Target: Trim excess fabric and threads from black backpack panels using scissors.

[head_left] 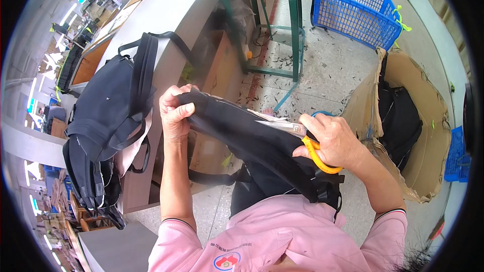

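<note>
Stretched across in front of me is a black fabric backpack [222, 116], with webbing and a strap hanging toward my lap. My left hand [175, 113] grips its far left end, thumb on top and fingers behind. My right hand [335, 141] is closed around scissors [318, 157] with yellow handles. Their metal blades point left and lie along the upper edge of the black fabric, beside a pale strip of material [267, 116]. Whether the blades touch that edge I cannot tell.
More black backpacks [108, 100] lie piled on the white table [174, 7] to my left. A cardboard box [426, 146] holding black bags stands at right, with a blue plastic crate [358, 10] beyond it. Ahead is a green-legged stool [294, 35]; dark scraps litter the floor.
</note>
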`<act>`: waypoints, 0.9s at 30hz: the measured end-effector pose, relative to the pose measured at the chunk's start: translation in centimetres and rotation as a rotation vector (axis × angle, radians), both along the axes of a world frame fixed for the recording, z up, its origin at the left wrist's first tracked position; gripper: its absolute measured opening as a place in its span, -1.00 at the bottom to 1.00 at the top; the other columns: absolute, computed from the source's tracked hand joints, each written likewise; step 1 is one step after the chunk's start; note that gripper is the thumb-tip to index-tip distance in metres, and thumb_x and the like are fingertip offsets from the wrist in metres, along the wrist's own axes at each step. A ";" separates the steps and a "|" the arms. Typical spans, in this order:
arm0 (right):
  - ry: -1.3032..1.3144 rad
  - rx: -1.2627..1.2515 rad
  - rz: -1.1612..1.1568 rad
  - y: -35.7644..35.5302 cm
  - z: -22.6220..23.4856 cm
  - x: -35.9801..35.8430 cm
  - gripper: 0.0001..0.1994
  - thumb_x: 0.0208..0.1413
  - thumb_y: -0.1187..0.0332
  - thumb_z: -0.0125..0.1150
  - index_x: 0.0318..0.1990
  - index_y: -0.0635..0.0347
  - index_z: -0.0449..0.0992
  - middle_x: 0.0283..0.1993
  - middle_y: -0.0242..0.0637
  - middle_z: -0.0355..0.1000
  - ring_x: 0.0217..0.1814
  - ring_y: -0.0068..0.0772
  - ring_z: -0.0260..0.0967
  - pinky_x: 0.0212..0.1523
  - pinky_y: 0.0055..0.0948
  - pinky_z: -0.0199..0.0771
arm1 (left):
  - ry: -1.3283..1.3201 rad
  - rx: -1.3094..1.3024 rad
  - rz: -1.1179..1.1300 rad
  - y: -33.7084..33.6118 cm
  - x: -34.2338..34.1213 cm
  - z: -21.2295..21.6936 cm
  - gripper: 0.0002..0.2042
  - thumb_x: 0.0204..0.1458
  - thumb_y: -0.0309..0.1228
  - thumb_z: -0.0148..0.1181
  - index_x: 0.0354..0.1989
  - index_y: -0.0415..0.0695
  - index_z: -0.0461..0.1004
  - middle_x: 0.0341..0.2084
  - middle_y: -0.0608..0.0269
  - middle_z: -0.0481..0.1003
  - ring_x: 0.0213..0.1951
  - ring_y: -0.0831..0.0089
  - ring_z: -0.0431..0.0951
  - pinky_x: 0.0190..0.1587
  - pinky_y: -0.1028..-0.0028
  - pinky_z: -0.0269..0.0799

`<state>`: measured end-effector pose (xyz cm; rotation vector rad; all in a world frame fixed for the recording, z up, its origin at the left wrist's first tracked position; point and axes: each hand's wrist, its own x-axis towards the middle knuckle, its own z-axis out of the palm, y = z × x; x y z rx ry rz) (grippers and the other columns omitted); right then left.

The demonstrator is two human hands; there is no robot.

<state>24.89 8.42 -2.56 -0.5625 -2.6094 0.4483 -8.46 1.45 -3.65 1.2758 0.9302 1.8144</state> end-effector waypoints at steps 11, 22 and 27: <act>-0.008 0.006 -0.046 -0.7 1.0 -0.8 -0.31 -0.29 -0.07 0.37 -0.08 0.24 0.29 -0.45 -0.15 0.24 -0.43 -0.07 0.30 -0.43 -0.26 0.34 | -0.010 0.004 -0.013 0.1 1.2 0.4 -0.71 -0.32 -0.41 0.40 -0.59 -0.05 0.30 -0.66 0.36 0.36 -0.47 0.43 0.32 -0.09 0.33 0.19; 0.004 0.027 -0.009 -0.6 -0.9 -0.6 -0.41 -0.20 -0.04 0.34 -0.17 0.28 0.33 -0.59 -0.18 0.28 -0.56 -0.19 0.35 -0.55 -0.35 0.42 | -0.020 -0.036 0.022 0.0 1.1 -0.5 -0.72 -0.27 -0.40 0.38 -0.60 -0.04 0.28 -0.66 0.37 0.35 -0.48 0.45 0.31 -0.08 0.34 0.19; -0.002 -0.035 -0.020 -0.9 -1.0 -0.6 -0.38 -0.27 0.01 0.40 -0.15 0.26 0.30 -0.53 -0.19 0.25 -0.52 -0.13 0.32 -0.52 -0.31 0.35 | -0.034 -0.032 0.026 0.0 1.2 -0.3 -0.72 -0.28 -0.41 0.38 -0.58 -0.04 0.29 -0.66 0.37 0.35 -0.48 0.44 0.31 -0.08 0.33 0.18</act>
